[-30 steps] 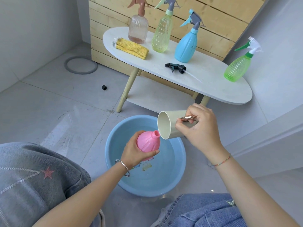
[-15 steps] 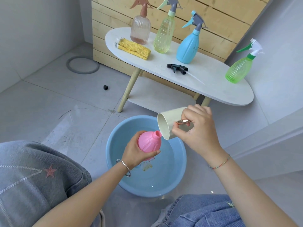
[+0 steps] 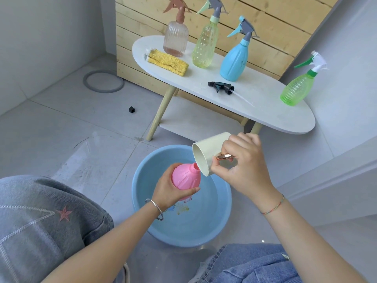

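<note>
**Left hand (image 3: 171, 190) held pink bottle (image 3: 184, 176), right hand (image 3: 244, 170) held cream cup (image 3: 208, 150) on its side over blue basin (image 3: 140, 180)**

Both hands were occupied above the basin, which stood on the grey tiled floor between the person's denim-clad knees. The left hand, a silver bangle (image 3: 155, 209) at its wrist, wrapped its fingers and thumb round the belly of the pink bottle and held it, capless, with its open neck pointing up and to the right. The right hand, a coloured string bracelet (image 3: 272, 207) at its wrist, gripped the cream cup at its rose-gold handle (image 3: 223, 156). The cup lay almost on its side, mouth to the left, with its lower lip at the bottle's neck; whether the two touched could not be told. A coloured print showed at the basin's bottom.

Behind the basin stood a white oval desk (image 3: 265, 99) on pale wooden legs, set against a slatted wooden wall (image 3: 265, 27). Four spray bottles stood upright on it: a clear pink ribbed one (image 3: 175, 39), a yellow-green one (image 3: 205, 45), a blue one (image 3: 234, 60) and, well apart at the right end, a green one (image 3: 295, 88). A yellow cloth (image 3: 167, 62) lay near the ribbed bottle, and a loose black spray head (image 3: 221, 87) with its tube lay just in front of the blue one. On the floor to the left lay a grey ring (image 3: 103, 81) and a small black cube (image 3: 132, 109).
</note>
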Tool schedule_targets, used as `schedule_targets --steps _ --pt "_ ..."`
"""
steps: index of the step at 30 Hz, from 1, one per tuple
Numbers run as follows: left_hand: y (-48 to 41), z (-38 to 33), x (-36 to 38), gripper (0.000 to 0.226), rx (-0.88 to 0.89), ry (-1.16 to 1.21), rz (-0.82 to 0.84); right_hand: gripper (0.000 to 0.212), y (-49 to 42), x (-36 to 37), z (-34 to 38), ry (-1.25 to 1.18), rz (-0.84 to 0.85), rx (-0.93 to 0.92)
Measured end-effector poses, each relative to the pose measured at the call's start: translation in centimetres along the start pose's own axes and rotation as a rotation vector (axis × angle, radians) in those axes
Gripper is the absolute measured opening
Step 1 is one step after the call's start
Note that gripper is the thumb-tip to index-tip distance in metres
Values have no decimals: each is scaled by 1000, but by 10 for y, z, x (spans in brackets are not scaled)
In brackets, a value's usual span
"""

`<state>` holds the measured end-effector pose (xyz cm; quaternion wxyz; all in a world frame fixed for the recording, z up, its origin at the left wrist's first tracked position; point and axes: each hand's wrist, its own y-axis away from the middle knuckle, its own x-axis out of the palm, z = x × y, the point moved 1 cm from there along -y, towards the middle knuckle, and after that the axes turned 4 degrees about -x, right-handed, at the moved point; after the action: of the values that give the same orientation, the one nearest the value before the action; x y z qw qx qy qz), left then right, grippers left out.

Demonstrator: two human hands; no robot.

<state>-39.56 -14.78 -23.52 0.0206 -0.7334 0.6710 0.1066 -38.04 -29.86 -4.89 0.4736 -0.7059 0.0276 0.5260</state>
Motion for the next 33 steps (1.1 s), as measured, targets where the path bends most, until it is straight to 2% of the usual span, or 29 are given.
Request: schedule_targets --steps 3,6,10,13,17,21,26,30,33 --pt "-1 -5 1 74 0 23 1 28 2 -4 -8 -94 -34 138" --pt "-3 -15 1 74 11 69 8 35 5 -13 -24 -280 -119 455" --pt "-12 -43 -3 75 32 105 3 33 9 -24 -51 -706 -395 952" --pt "-23 -75 -8 72 55 130 -2 31 6 -33 -72 -934 -613 1134" --pt "-45 -118 -13 75 106 130 -15 39 -1 -43 -105 -1183 -777 1246" --pt "-70 -161 -13 76 146 128 -25 36 -8 -50 -144 -1232 -817 1289" --pt "-100 -197 -1 64 175 118 -57 40 -14 -47 -195 -1112 -849 1413" --pt "-129 -211 14 86 177 133 -52 38 -18 -32 -234 -985 -863 1496" --pt "-150 -218 26 90 185 136 -59 39 -20 -15 -256 -957 -829 1515"
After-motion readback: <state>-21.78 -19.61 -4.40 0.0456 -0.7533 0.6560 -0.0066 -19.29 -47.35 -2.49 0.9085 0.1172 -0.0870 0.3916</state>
